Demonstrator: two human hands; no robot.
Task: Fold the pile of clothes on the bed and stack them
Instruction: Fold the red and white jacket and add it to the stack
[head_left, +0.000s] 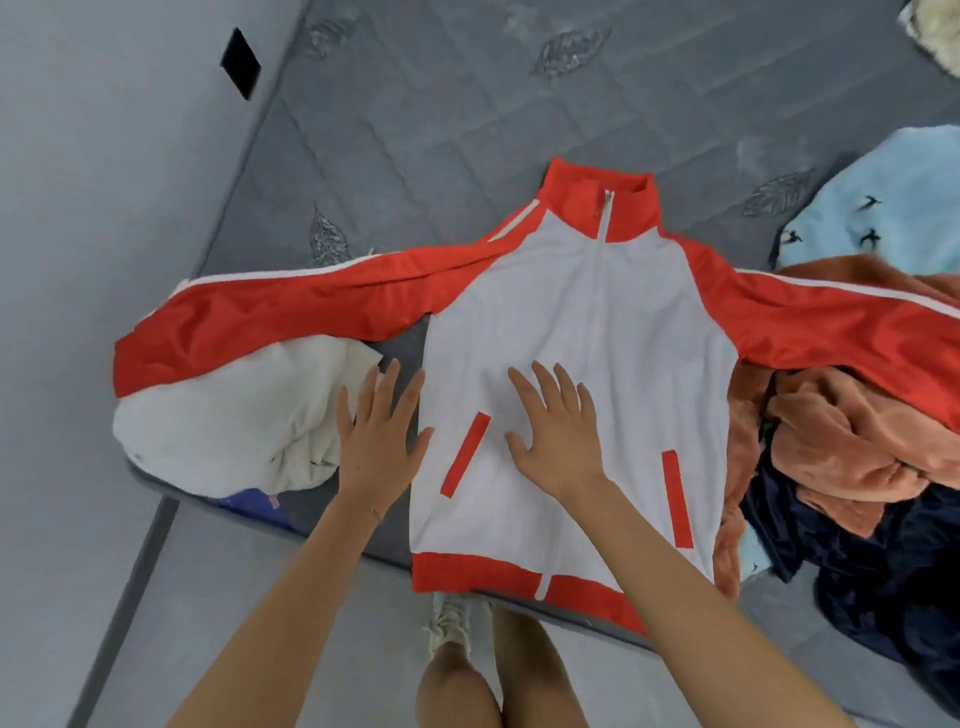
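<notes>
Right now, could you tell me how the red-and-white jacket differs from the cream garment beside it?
The jacket lies spread flat, sleeves out; the cream garment is a crumpled heap. The jacket is white with red sleeves, collar and hem; the cream garment is one plain colour. The right hand lies flat on the jacket, whose sleeve drapes over the cream garment. Both lie unfolded on the bed.

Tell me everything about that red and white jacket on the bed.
The jacket lies front up, zipped, on the grey mattress, collar away from the person. Body white; collar, hem band, pocket strips and white-striped sleeves red. Sleeves spread: one over a white garment, one over an orange fleece. The right hand lies flat on its front, the left hand at its edge.
</notes>
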